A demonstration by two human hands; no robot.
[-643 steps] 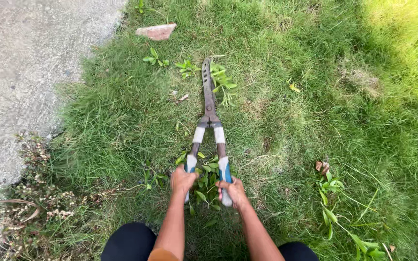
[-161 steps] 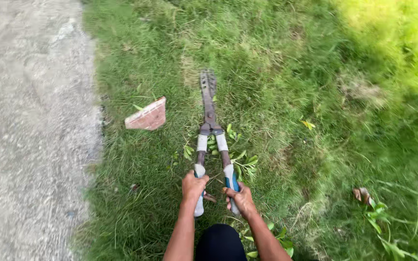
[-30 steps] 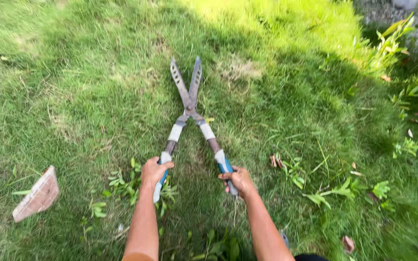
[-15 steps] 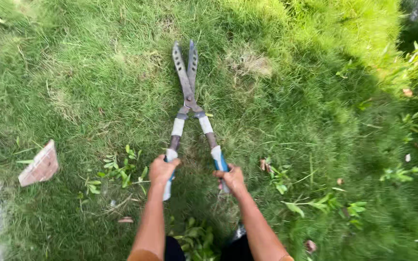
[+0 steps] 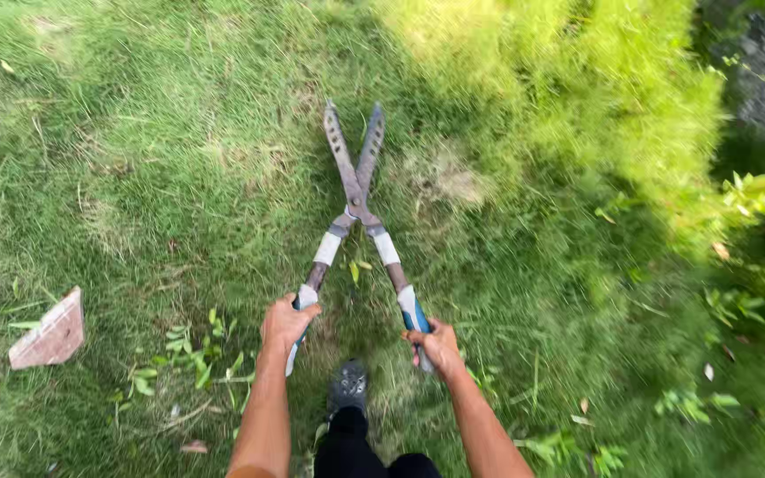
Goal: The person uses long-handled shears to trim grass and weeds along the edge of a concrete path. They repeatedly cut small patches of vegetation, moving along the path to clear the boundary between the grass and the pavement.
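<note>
The hedge shears (image 5: 355, 195), blades parted over grass (image 5: 152, 177), are gripped by the left hand (image 5: 285, 323) and right hand (image 5: 436, 347), fingers clenched on the handles.

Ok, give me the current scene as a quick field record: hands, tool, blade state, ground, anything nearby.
left hand: left hand gripping the left handle of the hedge shears
right hand: right hand gripping the right handle
blades: parted in a narrow V, tips pointing away from the person, low over the grass
footing: dark shoe between the arms
nearby: broken brick piece lying on the grass to the left; sunlit patch of grass upper right
</note>
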